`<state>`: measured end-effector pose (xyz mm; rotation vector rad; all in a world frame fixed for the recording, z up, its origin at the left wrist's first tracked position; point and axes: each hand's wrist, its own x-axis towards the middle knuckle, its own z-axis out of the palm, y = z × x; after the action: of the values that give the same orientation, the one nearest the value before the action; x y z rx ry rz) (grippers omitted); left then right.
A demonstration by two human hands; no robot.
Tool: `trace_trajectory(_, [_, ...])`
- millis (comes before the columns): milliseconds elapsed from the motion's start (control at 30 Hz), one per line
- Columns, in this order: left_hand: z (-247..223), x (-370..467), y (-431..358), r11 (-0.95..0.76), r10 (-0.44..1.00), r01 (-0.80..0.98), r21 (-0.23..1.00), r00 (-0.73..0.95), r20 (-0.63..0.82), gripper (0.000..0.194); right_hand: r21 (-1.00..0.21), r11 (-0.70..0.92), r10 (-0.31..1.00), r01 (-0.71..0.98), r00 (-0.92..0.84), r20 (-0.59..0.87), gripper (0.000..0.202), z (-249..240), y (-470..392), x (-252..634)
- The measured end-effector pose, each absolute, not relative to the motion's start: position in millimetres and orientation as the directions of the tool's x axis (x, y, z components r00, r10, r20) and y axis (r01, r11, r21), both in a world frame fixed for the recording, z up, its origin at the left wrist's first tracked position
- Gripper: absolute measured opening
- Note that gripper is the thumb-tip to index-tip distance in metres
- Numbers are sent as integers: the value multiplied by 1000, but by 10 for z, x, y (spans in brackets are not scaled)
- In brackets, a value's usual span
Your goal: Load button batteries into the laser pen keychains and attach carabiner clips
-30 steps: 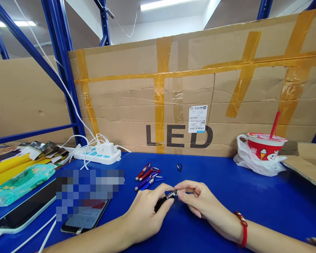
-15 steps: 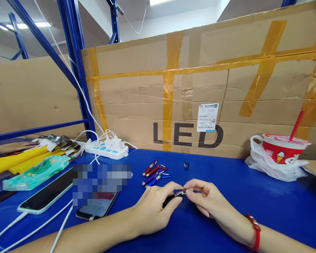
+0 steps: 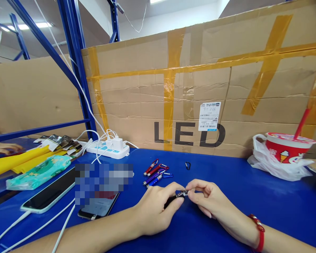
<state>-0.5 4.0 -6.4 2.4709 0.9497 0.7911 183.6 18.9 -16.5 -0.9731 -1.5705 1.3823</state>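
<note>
A black mini flashlight (image 3: 171,201) with a silver end lies in my left hand (image 3: 158,209), thumb and fingers closed round its body. My right hand (image 3: 209,198) pinches at the silver end with thumb and forefinger; the fingertips hide the very tip. Just beyond my left hand lie two red mini flashlights (image 3: 154,169), each with a small clip. Beside them are a purple one (image 3: 150,180) and a blue one (image 3: 155,181). A loose black carabiner clip (image 3: 188,165) rests on the blue table (image 3: 221,168), past both hands.
At left are a phone (image 3: 48,193) on a white cable, a second phone (image 3: 100,205), a power strip (image 3: 107,150), a teal packet (image 3: 39,172) and yellow packaging (image 3: 23,161). Another person's hand (image 3: 5,148) is there. A red cup (image 3: 288,149) stands right; a large carton (image 3: 137,105) forms the back.
The view has shifted slightly. Both hands keep nearly the same hold on the black mini flashlight. The other person's hand at far left has moved.
</note>
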Motion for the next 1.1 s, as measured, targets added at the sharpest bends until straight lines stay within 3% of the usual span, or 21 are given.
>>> trace_trajectory(567, [-42, -8, 47, -700, 699, 493, 517, 621, 354, 20, -996, 90, 924, 27, -374, 73, 36, -144, 174, 1839])
trace_trajectory(767, [-41, 1, 69, -676, 732, 552, 489, 584, 352, 16, -984, 99, 955, 151, -292, 51, 41, -172, 191, 1844])
trace_trajectory(1100, [-69, -1, 116, -696, 684, 480, 534, 670, 289, 8, -963, 170, 950, 207, -295, 104, 27, -117, 160, 1854])
